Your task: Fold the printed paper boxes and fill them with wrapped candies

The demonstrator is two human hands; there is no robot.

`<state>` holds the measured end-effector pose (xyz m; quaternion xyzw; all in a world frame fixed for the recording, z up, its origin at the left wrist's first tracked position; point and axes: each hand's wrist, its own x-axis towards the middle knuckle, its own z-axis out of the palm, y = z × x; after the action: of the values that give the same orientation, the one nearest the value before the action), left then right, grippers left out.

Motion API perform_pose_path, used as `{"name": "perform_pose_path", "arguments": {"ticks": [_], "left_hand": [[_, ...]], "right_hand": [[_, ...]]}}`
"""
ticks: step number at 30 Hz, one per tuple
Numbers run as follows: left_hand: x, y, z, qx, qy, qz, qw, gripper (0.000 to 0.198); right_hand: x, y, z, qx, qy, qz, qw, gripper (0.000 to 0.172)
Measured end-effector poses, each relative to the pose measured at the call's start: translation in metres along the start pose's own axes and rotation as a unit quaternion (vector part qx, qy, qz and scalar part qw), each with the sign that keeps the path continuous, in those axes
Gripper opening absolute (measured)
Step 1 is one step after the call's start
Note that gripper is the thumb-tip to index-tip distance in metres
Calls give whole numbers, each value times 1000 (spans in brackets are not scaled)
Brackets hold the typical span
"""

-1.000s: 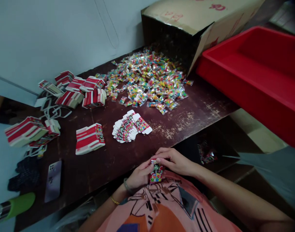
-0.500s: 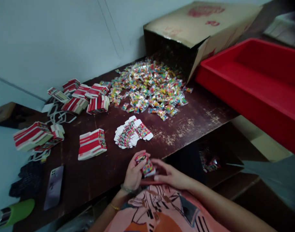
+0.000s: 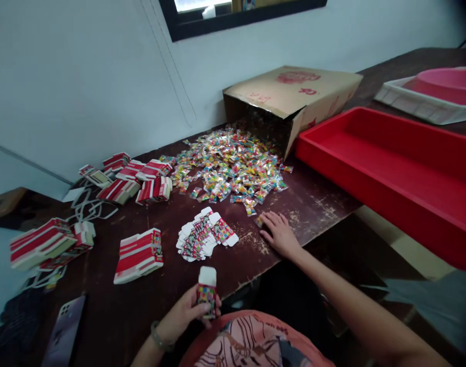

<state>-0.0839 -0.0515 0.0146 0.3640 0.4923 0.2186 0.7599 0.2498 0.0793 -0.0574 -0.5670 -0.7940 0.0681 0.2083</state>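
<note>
My left hand (image 3: 187, 312) is closed round a small folded carton (image 3: 207, 291), held upright near my chest with its white top flap standing open. My right hand (image 3: 278, 233) lies out on the dark wooden table (image 3: 317, 201), fingers spread and pressing on a single candy packet (image 3: 259, 220) at the near edge of a big heap of colourful candy packets (image 3: 229, 163). A fanned stack of flat printed cartons (image 3: 204, 234) lies between my two hands.
A cardboard box (image 3: 294, 97) lies on its side behind the candy heap. A red tray (image 3: 389, 163) sits to the right, a white tray with a pink bowl (image 3: 439, 92) beyond it. Bundles of red-and-white flat cartons (image 3: 139, 252) and a phone (image 3: 62, 334) lie on the left.
The right hand left the small carton and reached forward onto the table to the candy packets. The left hand kept the carton, which is upright with its flap open. The view tilted up.
</note>
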Motion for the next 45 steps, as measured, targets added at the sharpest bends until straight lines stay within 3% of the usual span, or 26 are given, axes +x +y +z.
{"name": "perform_pose_path", "arguments": {"ticks": [3, 7, 10, 12, 15, 17, 18, 20, 23, 27, 30, 32, 33, 35, 37, 39, 41, 43, 45], "left_hand": [[28, 1, 12, -70, 60, 31, 995, 43], [68, 2, 35, -104, 37, 62, 992, 51], [80, 2, 42, -110, 30, 77, 990, 52], [78, 1, 42, -109, 35, 75, 991, 52], [70, 0, 45, -99, 54, 64, 992, 56], [66, 0, 51, -86, 70, 66, 992, 61], [63, 1, 54, -77, 70, 71, 992, 63], [60, 2, 60, -62, 53, 77, 994, 65], [54, 4, 63, -59, 29, 65, 996, 67], [47, 2, 57, -52, 28, 42, 997, 65], [46, 1, 56, -38, 30, 47, 998, 63], [47, 2, 57, -25, 35, 64, 997, 60], [48, 3, 57, -25, 39, 71, 996, 57], [50, 5, 58, -48, 45, 72, 995, 52], [52, 7, 56, -87, 49, 63, 993, 60], [52, 8, 54, -108, 56, 57, 991, 64], [52, 10, 52, -107, 65, 52, 991, 58], [52, 13, 52, -111, 69, 46, 990, 53], [52, 18, 54, -125, 60, 43, 989, 51]], "right_hand": [[-56, -34, 10, 27, 20, -31, 999, 35], [-95, -69, 7, 92, -7, -88, 992, 26], [-97, -83, 2, 159, -44, -76, 983, 23], [-91, -92, -4, 251, -62, -18, 966, 20], [-72, -107, -18, 440, -57, 101, 891, 17], [-54, -117, -25, 521, -37, 124, 844, 15], [-45, -121, -27, 535, -25, 116, 837, 15], [-30, -125, -26, 520, 9, 96, 848, 14], [-19, -121, -22, 445, 31, 66, 893, 13], [-19, -107, -31, 289, 7, -20, 957, 10], [-20, -103, -45, 245, -55, -114, 961, 12], [-22, -106, -51, 278, -128, -174, 936, 18], [-24, -108, -51, 311, -138, -168, 925, 23], [-30, -113, -45, 412, -90, -57, 905, 26], [-36, -118, -35, 542, -54, 103, 832, 22], [-40, -122, -26, 661, -115, 212, 710, 28], [-42, -125, -23, 732, -203, 248, 602, 33], [-41, -126, -27, 757, -242, 252, 552, 34], [-39, -126, -35, 760, -247, 248, 547, 35]]}}
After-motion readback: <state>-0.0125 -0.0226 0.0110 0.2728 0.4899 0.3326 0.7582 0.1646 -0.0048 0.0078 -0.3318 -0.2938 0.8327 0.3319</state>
